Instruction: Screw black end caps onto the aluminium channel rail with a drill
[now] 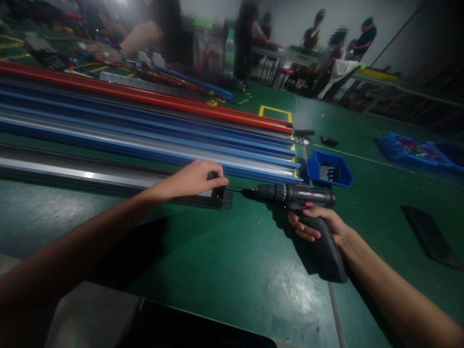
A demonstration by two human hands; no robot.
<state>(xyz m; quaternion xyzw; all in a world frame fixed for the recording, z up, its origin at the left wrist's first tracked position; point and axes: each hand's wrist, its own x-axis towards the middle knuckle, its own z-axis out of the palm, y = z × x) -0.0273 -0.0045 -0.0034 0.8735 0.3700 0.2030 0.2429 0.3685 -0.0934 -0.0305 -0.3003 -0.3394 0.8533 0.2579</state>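
Observation:
My right hand [319,223] is wrapped round the grip of a black cordless drill [304,195], which points left. Its long thin bit reaches the end of a black metal profile [174,193] lying along the near side of the table. At that end sits a small black slotted end bracket [227,199]. My left hand [198,178] rests over the profile's end, thumb and forefinger pinched right at the bit's tip. Whatever is between those fingertips is too small to make out.
Blue profiles [152,133] and a red profile [163,100] lie behind on the green table [232,261]. A blue bin [329,167] with grey parts stands beyond the drill. A dark flat object [427,234] lies at right, near a blue tray [409,150]. People work in the background.

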